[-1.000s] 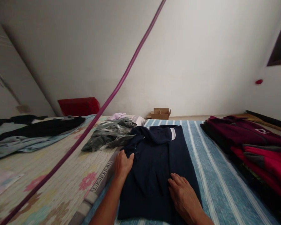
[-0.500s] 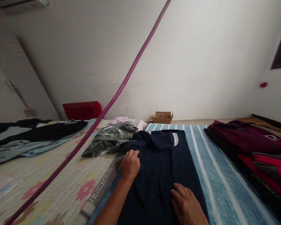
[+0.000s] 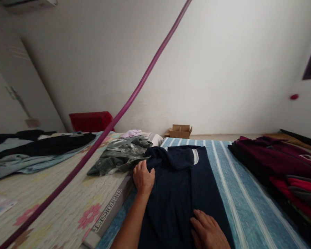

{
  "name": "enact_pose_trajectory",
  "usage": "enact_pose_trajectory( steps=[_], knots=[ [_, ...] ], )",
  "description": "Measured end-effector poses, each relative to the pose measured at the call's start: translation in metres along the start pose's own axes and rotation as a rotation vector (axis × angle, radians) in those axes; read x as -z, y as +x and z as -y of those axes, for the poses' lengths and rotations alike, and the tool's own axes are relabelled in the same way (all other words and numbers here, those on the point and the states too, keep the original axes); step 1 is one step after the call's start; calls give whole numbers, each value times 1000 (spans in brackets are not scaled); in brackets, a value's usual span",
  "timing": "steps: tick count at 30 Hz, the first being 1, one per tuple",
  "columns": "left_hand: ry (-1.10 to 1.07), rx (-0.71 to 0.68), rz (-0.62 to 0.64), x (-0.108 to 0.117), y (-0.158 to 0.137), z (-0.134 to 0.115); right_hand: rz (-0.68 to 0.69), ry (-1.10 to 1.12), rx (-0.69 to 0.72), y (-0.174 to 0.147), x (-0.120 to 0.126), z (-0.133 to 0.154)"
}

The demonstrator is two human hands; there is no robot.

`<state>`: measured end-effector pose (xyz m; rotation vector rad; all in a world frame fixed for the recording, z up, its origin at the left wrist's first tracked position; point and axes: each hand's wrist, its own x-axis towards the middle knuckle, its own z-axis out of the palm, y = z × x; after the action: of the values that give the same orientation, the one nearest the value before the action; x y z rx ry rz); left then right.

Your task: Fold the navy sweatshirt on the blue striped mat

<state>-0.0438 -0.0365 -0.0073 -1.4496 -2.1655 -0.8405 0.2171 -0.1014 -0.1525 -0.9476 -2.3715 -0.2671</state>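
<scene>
A dark navy garment (image 3: 175, 197) lies lengthwise on the blue striped bedding, with a bunched fold and a white band near its far end. My left hand (image 3: 144, 177) rests at its left edge, beside the grey-green garment; the thumb stands apart from the fingers and no cloth shows pinched between them. Lower down, my right hand (image 3: 208, 229) lies on the navy cloth, fingers stretched out. The crumpled grey-green garment (image 3: 123, 154) touches the far left part of the navy one. The near end of the navy garment runs out of view.
Folded maroon and red clothes (image 3: 282, 155) are stacked on the right. Black and light blue clothes (image 3: 49, 148) lie on the floral mattress (image 3: 64, 193) at left. A purple pole (image 3: 134, 93) slants across the view. A cardboard box (image 3: 180, 131) and red case (image 3: 92, 121) stand by the wall.
My left hand has moved slightly away from me along the garment's left edge, and its thumb has spread from the curled fingers. My right hand stays on the cloth.
</scene>
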Motion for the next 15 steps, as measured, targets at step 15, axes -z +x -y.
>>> enact_pose_trajectory(
  steps=[15],
  knots=[
    [151, -91, 336, -22, -31, 6, 26, 1, -128, 5, 15, 18]
  ],
)
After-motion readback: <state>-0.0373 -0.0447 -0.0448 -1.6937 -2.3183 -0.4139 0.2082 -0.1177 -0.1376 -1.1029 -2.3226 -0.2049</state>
